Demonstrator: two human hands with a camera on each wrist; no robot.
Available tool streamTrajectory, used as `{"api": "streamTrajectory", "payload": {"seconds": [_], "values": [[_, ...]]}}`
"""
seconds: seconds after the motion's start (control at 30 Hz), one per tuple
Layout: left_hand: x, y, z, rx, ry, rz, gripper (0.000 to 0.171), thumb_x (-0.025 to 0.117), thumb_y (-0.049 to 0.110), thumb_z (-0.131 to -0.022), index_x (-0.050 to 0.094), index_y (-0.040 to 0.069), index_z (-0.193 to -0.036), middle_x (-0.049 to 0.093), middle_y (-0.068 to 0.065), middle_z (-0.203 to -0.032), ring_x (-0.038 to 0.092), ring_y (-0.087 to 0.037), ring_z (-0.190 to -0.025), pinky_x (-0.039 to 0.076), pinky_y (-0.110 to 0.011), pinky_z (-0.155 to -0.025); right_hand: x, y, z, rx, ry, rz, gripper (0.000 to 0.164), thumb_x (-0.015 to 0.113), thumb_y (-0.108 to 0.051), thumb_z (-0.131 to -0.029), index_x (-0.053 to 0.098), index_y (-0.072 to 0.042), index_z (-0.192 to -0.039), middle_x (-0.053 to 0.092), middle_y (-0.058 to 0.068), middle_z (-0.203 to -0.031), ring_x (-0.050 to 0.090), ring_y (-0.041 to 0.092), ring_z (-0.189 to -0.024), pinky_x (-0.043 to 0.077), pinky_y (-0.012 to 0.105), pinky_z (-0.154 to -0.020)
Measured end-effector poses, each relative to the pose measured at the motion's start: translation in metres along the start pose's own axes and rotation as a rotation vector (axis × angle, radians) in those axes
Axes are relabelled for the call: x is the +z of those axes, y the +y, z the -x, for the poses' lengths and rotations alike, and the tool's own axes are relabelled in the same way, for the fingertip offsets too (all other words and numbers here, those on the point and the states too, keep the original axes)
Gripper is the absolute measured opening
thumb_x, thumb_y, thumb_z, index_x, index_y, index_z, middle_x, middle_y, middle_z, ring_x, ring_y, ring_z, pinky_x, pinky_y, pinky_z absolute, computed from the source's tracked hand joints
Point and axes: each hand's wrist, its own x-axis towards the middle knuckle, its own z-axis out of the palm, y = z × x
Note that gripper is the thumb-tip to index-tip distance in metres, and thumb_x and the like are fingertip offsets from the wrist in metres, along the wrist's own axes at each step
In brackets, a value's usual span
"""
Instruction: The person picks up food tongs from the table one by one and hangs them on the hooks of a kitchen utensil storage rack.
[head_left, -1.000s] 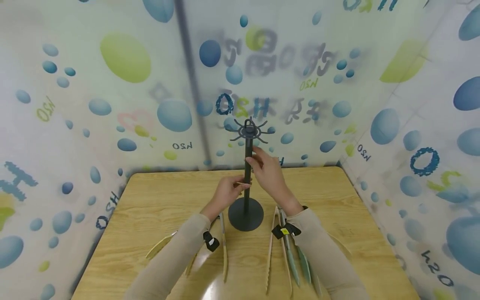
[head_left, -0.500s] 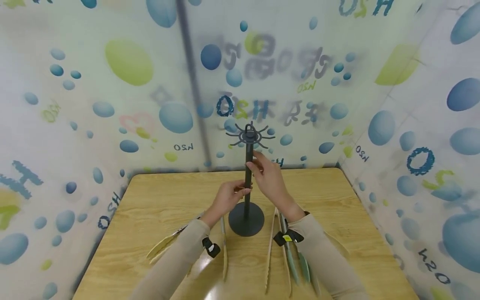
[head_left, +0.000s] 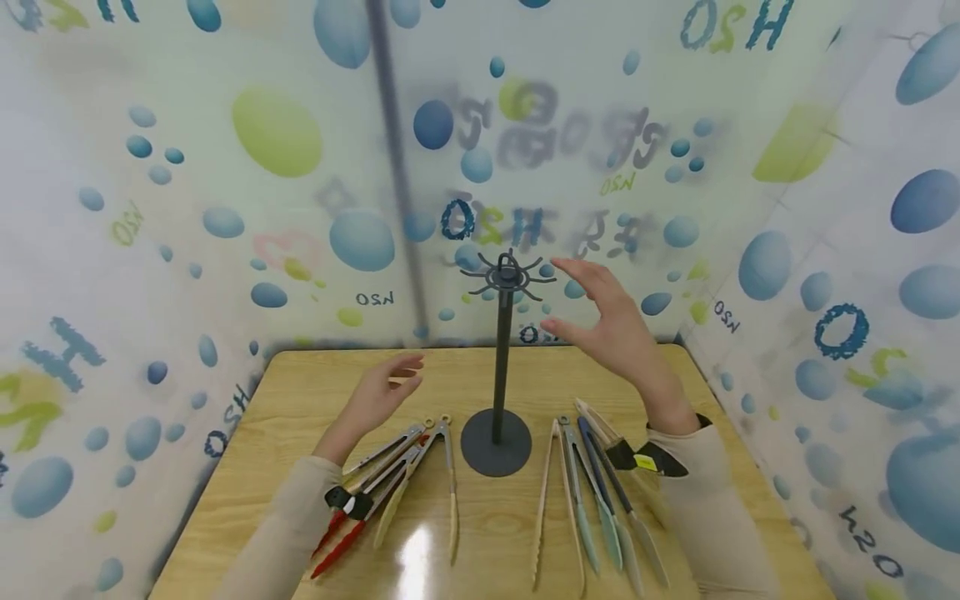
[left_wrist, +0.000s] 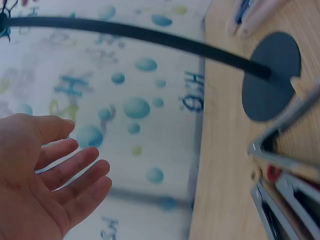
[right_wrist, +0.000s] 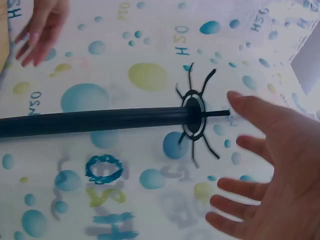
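Note:
A dark utensil stand (head_left: 502, 367) with a round base and a ring of hooks on top stands upright at the middle of the table. My left hand (head_left: 378, 396) hovers to the left of its pole, fingers loosely bent and holding nothing. To the right of the hook ring, my right hand (head_left: 611, 325) is raised with thumb and fingers spread apart, touching nothing. In the right wrist view the hooks (right_wrist: 194, 115) sit close to the right thumb. Below the left hand lie tongs with red tips (head_left: 337, 546) and cream-tipped tongs (head_left: 452, 500).
Right of the base lie several more tongs: beige ones (head_left: 542, 508), pale green ones (head_left: 581, 508) and dark blue-handled ones (head_left: 600, 467). The wooden table (head_left: 300, 392) meets a patterned cloth wall (head_left: 360, 192) at the back and on both sides.
Both hands have let go of the stand's pole and drawn apart, the left to the left, the right to the right and up. The stand remains upright in place.

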Motion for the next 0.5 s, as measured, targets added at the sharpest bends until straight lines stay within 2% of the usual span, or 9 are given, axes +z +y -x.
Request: {"api": "streamTrajectory", "payload": {"seconds": [0.1,0.2,0.33,0.5], "values": [[-0.011,-0.02,0.016,-0.055,0.024,-0.034,0.04,0.059,0.02,-0.101,0.056,0.006,-0.138,0.064,-0.018,-0.131,0.064,-0.035,-0.114,0.055,-0.049,-0.092,-0.01,-0.012,-0.011,-0.127,-0.033,0.043,0.068,0.076,-0.028,-0.089,0.045,-0.032,-0.149,0.034,0.006,-0.16,0.031,0.033,-0.148,0.034,0.062,-0.111],[-0.015,-0.04,0.029,-0.083,0.005,-0.094,0.035,0.06,0.016,-0.1,0.06,0.003,-0.132,0.066,-0.02,-0.127,0.066,-0.035,-0.11,0.056,-0.048,-0.089,-0.013,-0.022,-0.023,-0.204,-0.105,0.081,0.062,0.073,-0.03,-0.091,0.048,-0.032,-0.147,0.032,0.005,-0.162,0.028,0.033,-0.15,0.032,0.063,-0.112],[-0.009,-0.065,0.042,-0.086,-0.046,-0.194,0.032,0.061,0.013,-0.098,0.063,-0.001,-0.127,0.069,-0.021,-0.119,0.068,-0.036,-0.104,0.057,-0.047,-0.085,-0.013,-0.029,-0.037,-0.261,-0.177,0.129,0.055,0.072,-0.03,-0.092,0.054,-0.027,-0.143,0.036,0.008,-0.16,0.031,0.035,-0.148,0.032,0.061,-0.113],[0.004,-0.091,0.06,-0.144,-0.116,-0.281,0.031,0.064,0.009,-0.095,0.066,-0.002,-0.123,0.071,-0.019,-0.116,0.069,-0.033,-0.098,0.057,-0.046,-0.083,-0.007,-0.031,-0.047,-0.302,-0.207,0.21,0.046,0.072,-0.032,-0.091,0.063,-0.021,-0.135,0.051,0.015,-0.149,0.043,0.038,-0.14,0.034,0.058,-0.113]]}}
